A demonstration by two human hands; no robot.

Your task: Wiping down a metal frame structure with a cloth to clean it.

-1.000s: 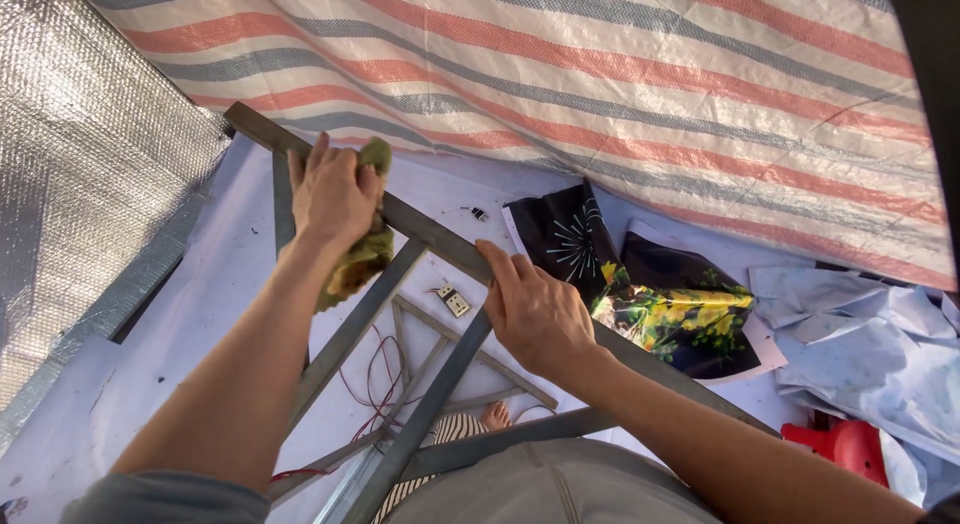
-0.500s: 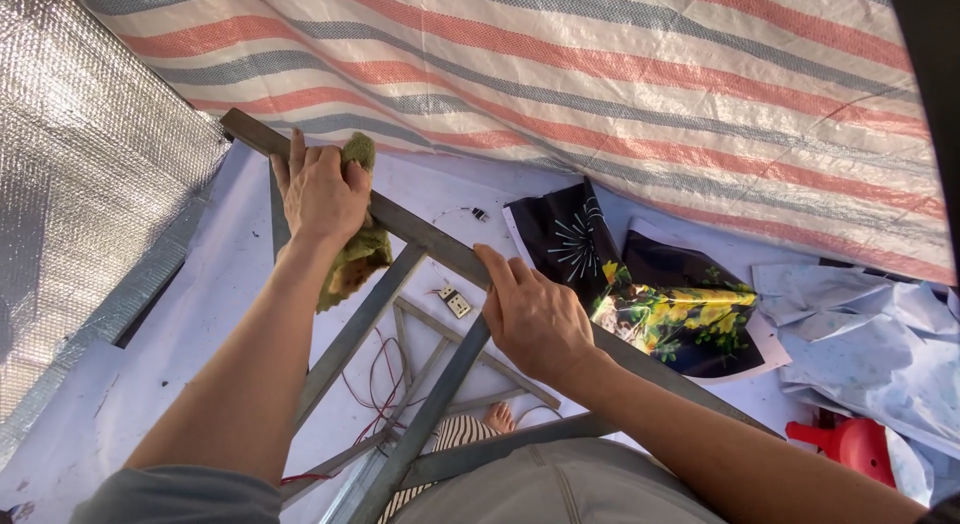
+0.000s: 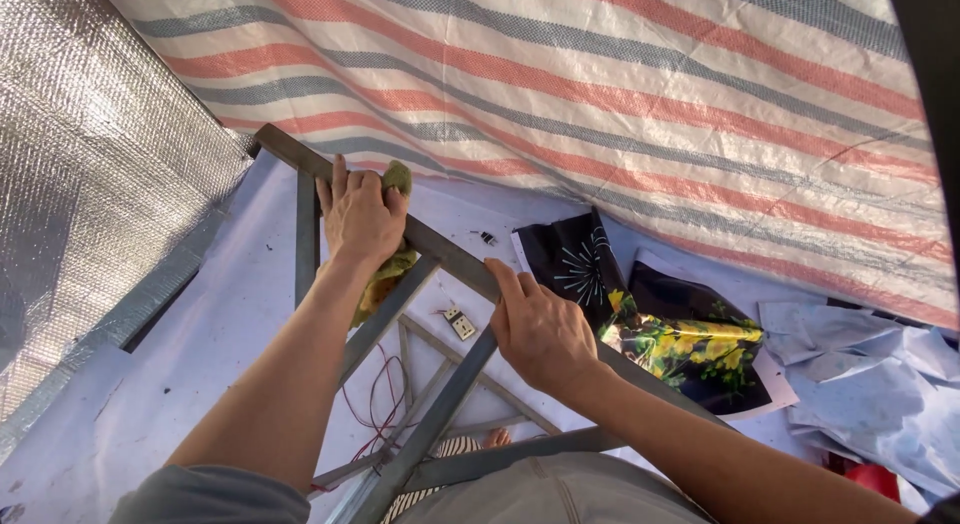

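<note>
My left hand (image 3: pixel 360 216) presses a yellow-green rag (image 3: pixel 385 274) against the grey metal frame (image 3: pixel 455 262), fingers curled over it. At four o'clock, my right hand (image 3: pixel 540 329) clasps the same bar.

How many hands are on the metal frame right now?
2. The left hand presses a yellow-green cloth onto the upper bar of the grey metal frame. The right hand grips the same bar lower down. No other hands show.
</note>
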